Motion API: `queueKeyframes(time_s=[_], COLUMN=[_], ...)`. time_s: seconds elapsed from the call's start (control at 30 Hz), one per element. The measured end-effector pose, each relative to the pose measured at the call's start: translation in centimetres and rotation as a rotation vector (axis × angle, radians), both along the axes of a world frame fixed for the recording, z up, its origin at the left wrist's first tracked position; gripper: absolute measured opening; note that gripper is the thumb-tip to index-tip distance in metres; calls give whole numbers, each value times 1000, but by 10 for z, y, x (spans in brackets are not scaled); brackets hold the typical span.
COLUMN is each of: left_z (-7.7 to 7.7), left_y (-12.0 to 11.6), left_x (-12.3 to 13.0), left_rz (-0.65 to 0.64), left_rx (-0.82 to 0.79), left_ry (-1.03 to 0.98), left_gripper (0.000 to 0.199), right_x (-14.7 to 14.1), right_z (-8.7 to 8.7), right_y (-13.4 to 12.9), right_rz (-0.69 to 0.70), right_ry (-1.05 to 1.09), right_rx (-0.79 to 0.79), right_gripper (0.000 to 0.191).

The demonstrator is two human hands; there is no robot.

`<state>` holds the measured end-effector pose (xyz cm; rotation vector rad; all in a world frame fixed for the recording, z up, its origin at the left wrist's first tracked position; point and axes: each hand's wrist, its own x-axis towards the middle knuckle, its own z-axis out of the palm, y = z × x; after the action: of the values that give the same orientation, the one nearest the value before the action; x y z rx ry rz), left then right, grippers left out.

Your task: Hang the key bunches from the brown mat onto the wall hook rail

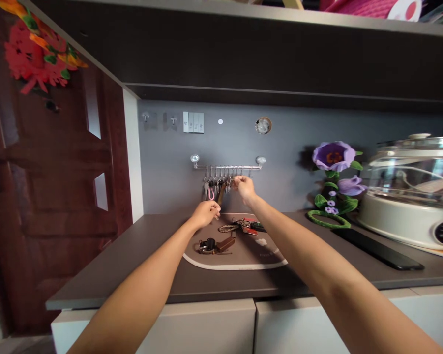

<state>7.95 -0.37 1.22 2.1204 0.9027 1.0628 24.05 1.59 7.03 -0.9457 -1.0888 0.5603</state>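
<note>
A metal hook rail (226, 167) is fixed to the grey back wall, with several keys (217, 186) and a pink loop (211, 193) hanging from its hooks. My right hand (244, 189) is at the rail's right half, its fingers pinched by the hooks; what is between them is too small to make out. Lower and to the left, my left hand (205, 213) hovers over the mat's back edge with curled fingers, their contents hidden. On the brown mat (206, 260) lie a key bunch with a brown fob (224, 244) and another with red and black pieces (249, 226).
A black phone (378, 249), a purple crocheted flower (334, 157) and a white appliance with a clear cover (398, 216) stand or lie on the right. A dark shelf (243, 59) overhangs the counter (132, 260). At the left is a red-brown door (59, 196).
</note>
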Motion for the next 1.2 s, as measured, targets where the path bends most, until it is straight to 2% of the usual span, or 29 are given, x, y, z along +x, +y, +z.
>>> queueKeyframes(time_s=[0.13,0.33,0.77,0.93,1.2], left_z=[2,0,3,6,3], left_y=[1,6,7,3,4], left_x=[-1,-2,-5,-7,-7], left_rz=[16,6,16,43,7], left_rx=[-4,-6,4,25,34], left_ry=[-11,-34,-20,-2,2], left_gripper=[9,8,9,9,9], right_x=[-7,-12,-9,-5,0], right_z=[14,19,9,3,-2], right_y=[6,14,17,18,21], right_rz=[-30,-64,-18,42,28], right_ry=[20,76,120,80,12], right_rx=[-65,-130,-179,-170,-168], right_gripper=[12,14,9,8,9])
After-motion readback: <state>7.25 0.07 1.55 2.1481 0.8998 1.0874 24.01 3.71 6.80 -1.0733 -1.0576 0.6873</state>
